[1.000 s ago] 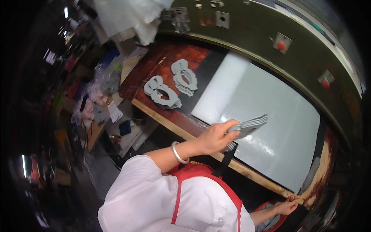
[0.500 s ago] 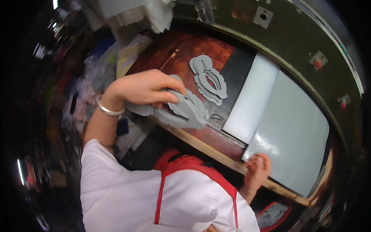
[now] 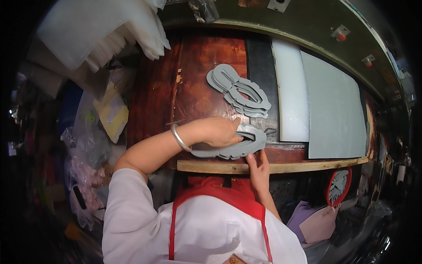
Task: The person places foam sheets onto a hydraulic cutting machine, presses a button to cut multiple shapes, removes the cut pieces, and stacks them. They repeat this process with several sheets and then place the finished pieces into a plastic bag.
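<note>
I had the near grey stack point(image 3: 233, 152) at the front of the brown table point(image 3: 198, 94), just behind the pale wooden edging point(image 3: 307, 167); I couldn't tell whether its full underside rested there. Its long axis ran left to right, roughly along that edging, with the narrowing, slotted end pointing right and slightly away, and the other end partly hidden under the left wrist. The left hand point(image 3: 217, 132) lay over it, grasping it, thumb tucked into the slot and fingers across the far rim. The right hand point(image 3: 258, 167) met the front edge near the pointed end, thumb and forefinger spread; whether they pinched it, I couldn't tell. Beyond, a far grey stack point(image 3: 233, 89) lay diagonally, rounded lobe toward the far left, tapered end toward the near right. I saw a white board point(image 3: 292, 92) and a grey sheet point(image 3: 336, 108) well to the right.
</note>
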### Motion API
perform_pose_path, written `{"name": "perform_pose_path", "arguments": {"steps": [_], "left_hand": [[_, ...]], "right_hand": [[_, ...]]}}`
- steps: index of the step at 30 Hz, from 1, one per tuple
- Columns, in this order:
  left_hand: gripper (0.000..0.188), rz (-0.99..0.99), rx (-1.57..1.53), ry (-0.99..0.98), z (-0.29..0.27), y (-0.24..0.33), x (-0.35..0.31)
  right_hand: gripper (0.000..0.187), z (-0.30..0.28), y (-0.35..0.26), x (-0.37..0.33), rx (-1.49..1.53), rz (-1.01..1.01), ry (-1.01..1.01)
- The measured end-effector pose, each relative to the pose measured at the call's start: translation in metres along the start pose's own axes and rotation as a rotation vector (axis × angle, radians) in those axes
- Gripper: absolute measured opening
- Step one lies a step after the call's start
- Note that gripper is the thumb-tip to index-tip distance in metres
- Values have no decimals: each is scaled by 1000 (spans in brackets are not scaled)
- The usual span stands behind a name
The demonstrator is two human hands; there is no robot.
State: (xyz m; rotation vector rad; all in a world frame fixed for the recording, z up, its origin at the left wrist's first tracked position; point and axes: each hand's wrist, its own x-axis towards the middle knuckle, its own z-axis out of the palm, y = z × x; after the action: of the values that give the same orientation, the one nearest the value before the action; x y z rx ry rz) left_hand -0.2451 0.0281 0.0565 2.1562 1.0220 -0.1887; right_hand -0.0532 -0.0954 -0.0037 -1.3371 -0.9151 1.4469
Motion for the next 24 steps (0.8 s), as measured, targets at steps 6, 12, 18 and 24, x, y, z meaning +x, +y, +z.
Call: {"name": "perform_pose_path", "arguments": {"steps": [6, 12, 18, 24], "left_hand": [[63, 46, -245, 105, 7, -37, 19], [56, 104, -720, -67, 47, -33, 48], [40, 271, -453, 379, 67, -7, 51], [68, 378, -253, 1208, 83, 13, 5]], "right_hand": [[63, 12, 22, 21, -344, -40, 163], [55, 4, 4, 26, 85, 189, 358], [54, 75, 12, 70, -172, -42, -224], [54, 142, 8, 57, -254, -76, -598]]}}
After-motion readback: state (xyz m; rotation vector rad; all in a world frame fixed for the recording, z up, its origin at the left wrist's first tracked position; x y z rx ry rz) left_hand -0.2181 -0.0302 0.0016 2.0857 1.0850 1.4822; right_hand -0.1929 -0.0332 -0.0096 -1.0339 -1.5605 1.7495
